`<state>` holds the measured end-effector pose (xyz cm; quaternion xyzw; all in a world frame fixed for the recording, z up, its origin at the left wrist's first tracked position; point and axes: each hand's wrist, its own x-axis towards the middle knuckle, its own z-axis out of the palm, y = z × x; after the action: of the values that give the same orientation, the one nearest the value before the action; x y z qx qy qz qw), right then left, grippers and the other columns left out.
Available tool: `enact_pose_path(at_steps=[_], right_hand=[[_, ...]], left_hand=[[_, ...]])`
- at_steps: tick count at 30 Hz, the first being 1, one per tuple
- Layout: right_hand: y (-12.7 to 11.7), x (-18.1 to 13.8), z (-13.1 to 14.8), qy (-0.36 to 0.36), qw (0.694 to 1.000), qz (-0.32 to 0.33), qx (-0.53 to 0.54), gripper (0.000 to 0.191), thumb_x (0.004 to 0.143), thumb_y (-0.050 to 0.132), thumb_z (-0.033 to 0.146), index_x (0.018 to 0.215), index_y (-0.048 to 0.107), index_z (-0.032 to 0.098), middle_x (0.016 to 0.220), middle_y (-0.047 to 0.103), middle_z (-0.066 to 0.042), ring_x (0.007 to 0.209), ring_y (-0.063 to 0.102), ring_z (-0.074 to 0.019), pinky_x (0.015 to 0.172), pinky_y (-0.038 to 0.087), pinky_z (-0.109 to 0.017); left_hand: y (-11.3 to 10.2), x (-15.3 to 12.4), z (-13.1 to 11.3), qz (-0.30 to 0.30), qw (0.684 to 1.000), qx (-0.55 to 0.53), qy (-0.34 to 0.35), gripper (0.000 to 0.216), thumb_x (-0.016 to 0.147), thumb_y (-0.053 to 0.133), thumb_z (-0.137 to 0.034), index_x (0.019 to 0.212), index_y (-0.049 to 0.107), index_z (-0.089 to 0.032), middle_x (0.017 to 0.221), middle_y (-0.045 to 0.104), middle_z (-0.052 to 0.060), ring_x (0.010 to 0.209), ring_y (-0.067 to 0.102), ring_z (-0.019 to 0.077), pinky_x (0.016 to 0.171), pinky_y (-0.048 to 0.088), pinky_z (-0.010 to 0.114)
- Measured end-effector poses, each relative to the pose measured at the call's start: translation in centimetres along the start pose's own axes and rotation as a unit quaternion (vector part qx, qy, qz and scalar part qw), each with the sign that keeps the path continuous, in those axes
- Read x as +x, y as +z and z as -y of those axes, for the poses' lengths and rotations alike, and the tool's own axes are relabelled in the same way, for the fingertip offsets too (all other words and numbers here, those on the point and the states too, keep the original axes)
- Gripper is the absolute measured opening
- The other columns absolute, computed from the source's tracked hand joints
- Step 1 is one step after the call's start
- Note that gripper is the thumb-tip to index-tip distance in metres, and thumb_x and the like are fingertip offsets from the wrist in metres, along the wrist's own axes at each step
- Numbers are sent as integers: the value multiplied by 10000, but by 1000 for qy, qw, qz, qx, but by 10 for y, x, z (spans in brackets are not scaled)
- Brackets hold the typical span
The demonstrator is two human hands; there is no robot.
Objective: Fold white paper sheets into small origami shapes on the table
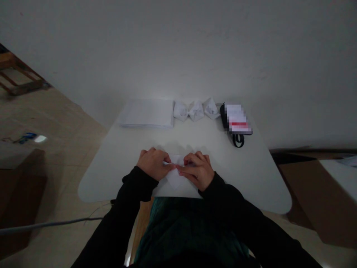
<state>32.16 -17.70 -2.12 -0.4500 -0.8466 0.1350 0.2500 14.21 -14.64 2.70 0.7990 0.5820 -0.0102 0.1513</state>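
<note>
A white sheet of paper [175,181], partly folded, lies on the white table close to its front edge. From the left, my left hand [154,163] pinches a fold of it between thumb and fingers. My right hand [198,169] grips the paper from the other side, fingers bent and the tips meeting the left thumb near the paper's middle. Both hands cover much of the sheet, so its full shape is hidden. Beyond them stand three folded white paper shapes [196,111] in a row.
A stack of white paper [147,113] lies at the table's back left. At the back right is a black case [223,115] with a strap loop and a blurred white-and-red top. A wall rises behind the table [111,175]. Cardboard boxes [315,197] stand on the floor.
</note>
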Motion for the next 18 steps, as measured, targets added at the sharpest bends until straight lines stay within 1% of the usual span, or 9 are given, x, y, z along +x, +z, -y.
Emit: enact_pose_path(at_steps=[3,7,10,12,14,16,17,18], right_hand=[[3,1,-3,-13,1000,4,-7,198,761,643,295,956,669,305,851,561,-15,774,414,-162,684,249,-317],[6,2,-4,-26,999,-2,-43,203,765,635,320,966,654,335,824,551,-10,783,408,-169,704,238,-337],[6,1,0,-58,994,-22,-92,179,828,554,317,986,639,315,856,561,-26,853,412,-194,734,236,-366],[5,-1,4,-83,988,-38,-121,196,872,481,265,1005,626,266,910,571,-45,921,414,-204,763,240,-376],[5,-2,9,-96,985,-45,-135,215,887,439,208,998,622,221,935,574,-59,952,418,-200,781,248,-372],[3,-2,11,-102,984,-39,-138,222,878,432,179,996,618,202,933,574,-65,957,427,-200,789,258,-369],[2,-3,11,-105,984,-32,-138,229,867,437,177,1014,611,198,943,572,-69,967,430,-205,795,262,-373],[1,-4,11,-109,984,-26,-138,243,854,445,178,1040,600,195,958,569,-74,980,430,-212,802,266,-380]], left_hand=[[-1,2,2,8,1000,4,-2,255,653,596,-471,704,673,-233,747,664,32,763,579,237,758,346,408],[0,0,2,-3,1000,5,-10,270,646,604,-494,708,677,-242,723,662,24,736,583,228,749,342,396],[2,-1,3,-17,1000,5,-12,269,662,596,-493,710,675,-240,742,664,25,762,576,228,757,333,397],[5,-1,4,-21,1000,1,-9,273,673,591,-496,720,667,-237,765,665,25,784,569,234,766,326,407],[8,-3,5,-27,1000,-15,-3,270,676,597,-494,731,653,-235,772,663,17,799,560,236,769,327,411],[12,-10,4,-57,998,-35,6,261,694,596,-474,786,635,-232,794,657,18,825,548,239,760,345,401],[14,-16,3,-86,995,-43,11,255,717,587,-449,839,622,-228,831,654,26,852,542,242,755,359,394],[17,-24,1,-131,990,-45,18,265,746,568,-419,917,602,-219,903,645,46,897,531,248,752,374,389]])
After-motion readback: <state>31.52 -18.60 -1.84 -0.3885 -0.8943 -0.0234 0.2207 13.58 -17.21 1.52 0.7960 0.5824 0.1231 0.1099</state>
